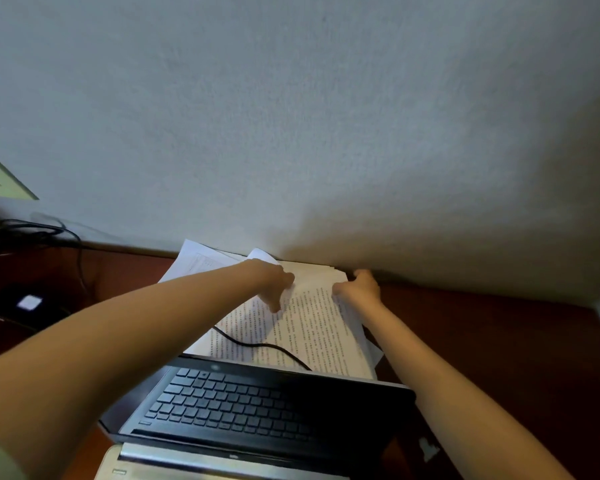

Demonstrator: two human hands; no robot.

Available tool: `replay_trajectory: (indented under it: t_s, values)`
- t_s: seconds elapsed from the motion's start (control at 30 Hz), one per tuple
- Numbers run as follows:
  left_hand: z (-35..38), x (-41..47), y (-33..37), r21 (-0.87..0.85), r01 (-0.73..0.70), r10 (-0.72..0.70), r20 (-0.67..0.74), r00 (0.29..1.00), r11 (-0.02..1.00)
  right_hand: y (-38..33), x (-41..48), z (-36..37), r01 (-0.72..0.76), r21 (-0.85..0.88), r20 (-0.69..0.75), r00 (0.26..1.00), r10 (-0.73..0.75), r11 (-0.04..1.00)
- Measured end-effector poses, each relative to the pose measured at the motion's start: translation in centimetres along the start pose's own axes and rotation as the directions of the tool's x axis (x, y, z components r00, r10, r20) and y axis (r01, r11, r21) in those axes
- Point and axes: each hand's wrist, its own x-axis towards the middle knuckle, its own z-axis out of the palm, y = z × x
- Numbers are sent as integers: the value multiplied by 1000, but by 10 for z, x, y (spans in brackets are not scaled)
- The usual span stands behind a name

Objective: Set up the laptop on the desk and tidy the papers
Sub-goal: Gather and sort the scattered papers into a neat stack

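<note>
Laptop [257,407] open at bottom centre; above it we see left hand [272,284] and right hand [359,287] each gripping papers [312,327]

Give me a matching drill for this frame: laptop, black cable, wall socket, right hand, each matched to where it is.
Things:
1. laptop
2. black cable
3. wall socket
4. right hand

Places:
a. on the wall, far left
b. lying across the printed papers
c. at the right edge of the papers, close to the wall
d. nearest the camera, in front of the papers

Pairs: 1-d, 2-b, 3-a, 4-c
</note>
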Motion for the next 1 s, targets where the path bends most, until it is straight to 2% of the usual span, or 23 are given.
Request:
replay_trajectory:
  t_s: [0.07, 0.2, 0.33, 0.4, 0.6, 0.73, 0.8, 1.0]
  values:
    - [4, 4, 0, -50, 27, -24, 57, 998, 998, -7, 0, 4, -93, 80, 66, 994, 88, 992]
    - [10, 6, -4, -90, 40, -32, 90, 995, 995, -18, -1, 4, -153, 86, 204, 970, 133, 984]
    - [12, 5, -7, -98, 46, -36, 98, 995, 994, -13, -8, 11, -65, -246, 355, 922, 153, 967]
    - [11, 5, -9, -85, 50, -40, 108, 993, 995, -4, -11, 18, 17, -314, 386, 916, 112, 949]
    - [1, -4, -11, -109, 51, -41, 87, 995, 993, 18, -14, 19, 4, -133, 229, 973, 27, 991]
    - [-10, -18, -7, -85, 83, -80, 41, 996, 993, 33, -15, -16, 67, -319, 105, 994, -35, 945]
    - [-17, -24, -2, -73, 83, -82, 18, 996, 994, 48, -18, -38, 57, -355, 49, 998, -42, 933]
    - [-40, -46, 31, -119, 19, -27, -63, 998, 993, 95, -47, -95, -82, -378, -188, 982, 11, 922]
